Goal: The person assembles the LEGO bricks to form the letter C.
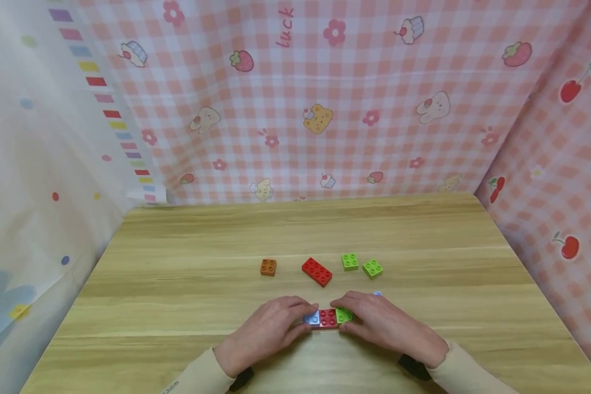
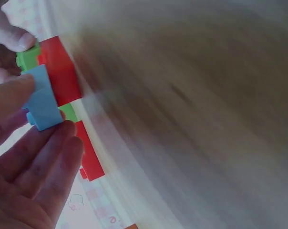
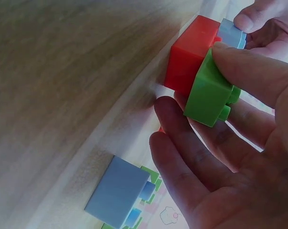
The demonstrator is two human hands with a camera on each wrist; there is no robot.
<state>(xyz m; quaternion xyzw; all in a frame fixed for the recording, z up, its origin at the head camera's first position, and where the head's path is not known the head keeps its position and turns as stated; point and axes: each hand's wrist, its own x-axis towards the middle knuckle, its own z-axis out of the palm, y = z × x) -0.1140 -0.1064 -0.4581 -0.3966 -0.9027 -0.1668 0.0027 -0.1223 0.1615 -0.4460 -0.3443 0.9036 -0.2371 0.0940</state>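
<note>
Near the front of the table lies a red building brick, with a light blue brick at its left end and a green brick at its right end. My left hand pinches the blue brick between thumb and fingers. The green brick is pinched by my right hand. Both end bricks stand higher than the red brick, one on each end; whether they are fully pressed down I cannot tell. The red brick's middle studs show between the hands.
Beyond the hands lie an orange-brown brick, a longer red brick and two green bricks. A second blue brick sits just past my right hand, mostly hidden in the head view. Patterned cloth hangs behind the wooden table.
</note>
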